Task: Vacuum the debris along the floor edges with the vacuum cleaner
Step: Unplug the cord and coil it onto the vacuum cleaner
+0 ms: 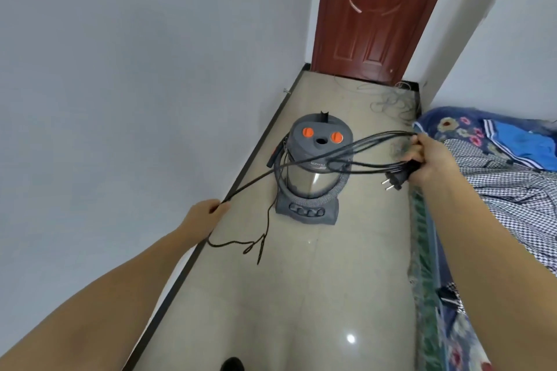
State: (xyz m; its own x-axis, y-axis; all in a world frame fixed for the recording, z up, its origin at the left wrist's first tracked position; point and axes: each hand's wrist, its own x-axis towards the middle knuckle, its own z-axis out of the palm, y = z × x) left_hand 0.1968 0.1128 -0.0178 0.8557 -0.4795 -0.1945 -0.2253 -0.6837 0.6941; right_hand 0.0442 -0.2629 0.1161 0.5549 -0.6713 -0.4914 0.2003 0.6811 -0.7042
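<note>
A grey canister vacuum cleaner (316, 166) with two orange knobs and a steel drum stands on the tiled floor, its ribbed hose wound round the base. Its black power cord (301, 161) stretches in several loops across the drum. My right hand (428, 159) grips the bundled loops, and the plug (394, 182) sticks out below the fist. My left hand (208, 209) pinches one strand of the cord near the left wall. A loose end of the cord hangs down and curls over the floor below it.
A black skirting strip (241, 172) runs along the white left wall. A dark red door (376, 12) closes the far end, with thin wires (391, 99) tangled on the floor before it. A bed with checked and floral bedding (497, 178) lines the right side.
</note>
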